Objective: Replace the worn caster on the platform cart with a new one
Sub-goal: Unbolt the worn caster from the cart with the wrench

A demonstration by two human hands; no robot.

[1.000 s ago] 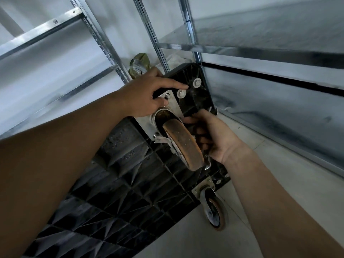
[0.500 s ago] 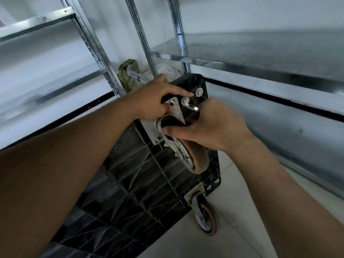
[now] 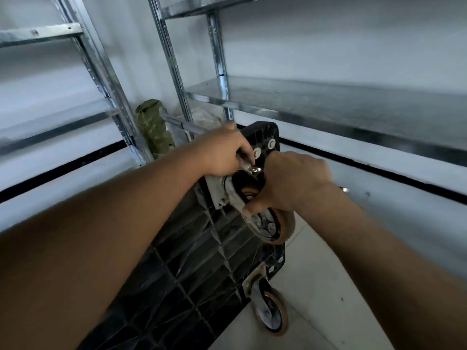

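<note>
The black platform cart (image 3: pixel 192 274) stands tipped on its edge with its ribbed underside facing me. Near its top corner sits the worn caster (image 3: pixel 271 228), with an orange-brown wheel and a grey metal mounting plate. My left hand (image 3: pixel 225 152) grips the top of that plate. My right hand (image 3: pixel 290 183) is closed over the caster's fork just above the wheel. A small metal bolt head (image 3: pixel 254 169) shows between my two hands. A thin metal tool tip (image 3: pixel 344 189) pokes out behind my right wrist. A second caster (image 3: pixel 270 314) hangs at the cart's lower corner.
Metal shelving uprights (image 3: pixel 177 79) and a steel shelf (image 3: pixel 353 104) stand close behind and to the right of the cart. A green bundle (image 3: pixel 151 127) and white plastic bag (image 3: pixel 204 120) lie in the corner. Pale floor tiles (image 3: pixel 328 286) stretch to the right.
My right hand has come up from beside the wheel and closed over the caster's fork. My left hand has stayed on the mounting plate. My view has tilted upward.
</note>
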